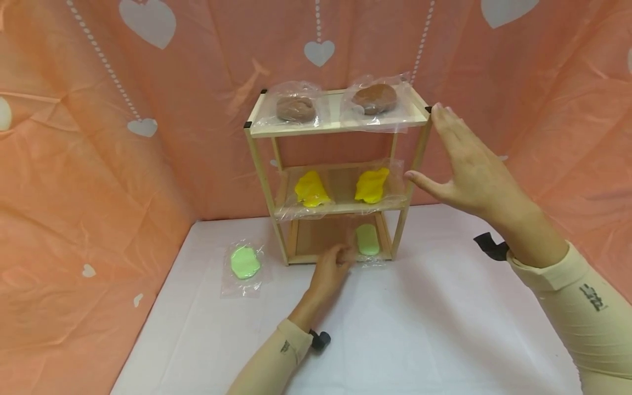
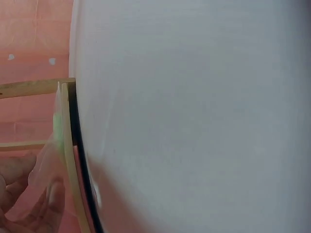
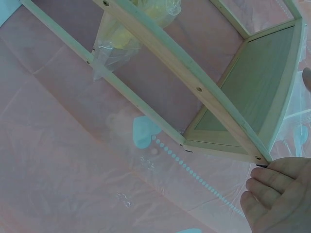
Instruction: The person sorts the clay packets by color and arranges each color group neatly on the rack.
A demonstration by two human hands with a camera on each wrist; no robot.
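Observation:
A small wooden three-tier shelf point(image 1: 340, 129) stands on the table. My left hand point(image 1: 328, 271) is low at its bottom tier, beside a clear bag holding a pale green slab point(image 1: 367, 240). In the left wrist view, the thumb and fingers point(image 2: 56, 196) stand apart, with the bag's loose edge point(image 2: 43, 167) near them. My right hand point(image 1: 474, 170) is raised at the shelf's upper right corner, fingers straight and fingertips at the black corner cap point(image 1: 428, 109). The right wrist view shows the hand point(image 3: 277, 194) touching that corner.
Two bagged brown lumps point(image 1: 295, 109) sit on the top tier. Bagged yellow pieces point(image 1: 312, 189) lie on the middle tier. Left of the shelf, another bagged pale green piece point(image 1: 244, 262) lies on the white tabletop point(image 1: 419, 329). An orange heart-patterned sheet point(image 1: 222, 66) hangs behind.

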